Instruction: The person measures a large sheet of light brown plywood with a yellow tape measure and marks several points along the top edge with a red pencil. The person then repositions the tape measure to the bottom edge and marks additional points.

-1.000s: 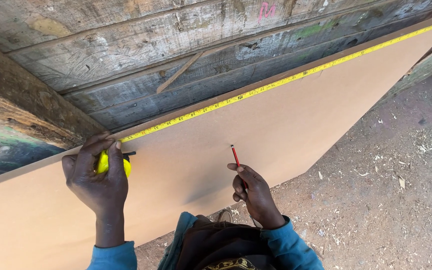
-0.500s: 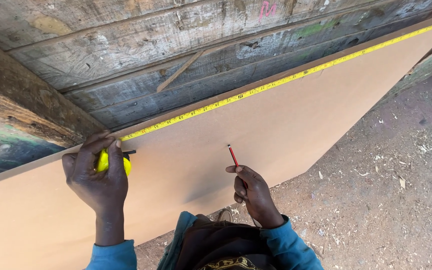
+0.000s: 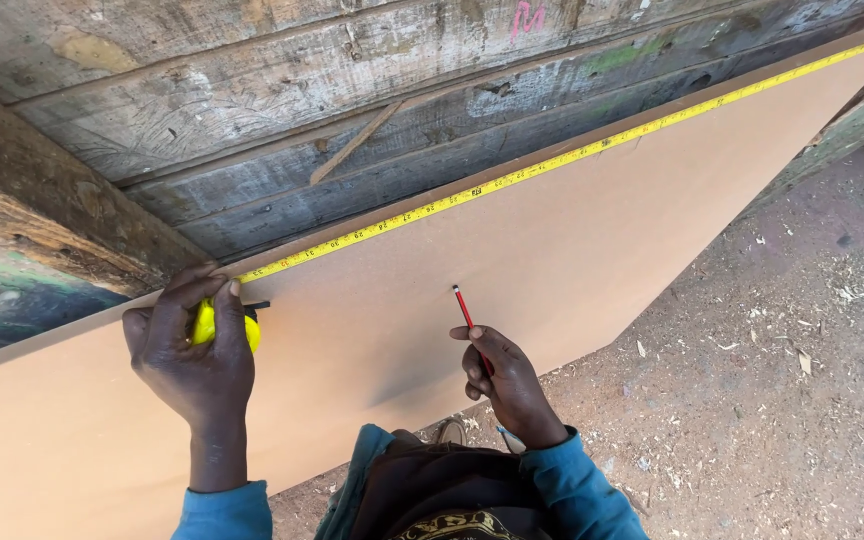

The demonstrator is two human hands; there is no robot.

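Observation:
A large tan fibreboard sheet (image 3: 572, 240) leans on edge against a weathered plank wall. My left hand (image 3: 192, 350) grips a yellow tape measure case (image 3: 204, 325) at the sheet's top edge. Its yellow blade (image 3: 552, 163) runs along that edge up to the far right corner. My right hand (image 3: 502, 380) rests against the sheet's face and holds a red pencil (image 3: 462, 305), tip pointing up, a little below the blade.
The wooden plank wall (image 3: 302, 110) stands behind the sheet. Reddish dirt ground (image 3: 782, 380) strewn with wood shavings lies to the right. My blue sleeves and dark clothing fill the bottom middle.
My right hand with the pencil has shifted very slightly; the left hand and tape stay put.

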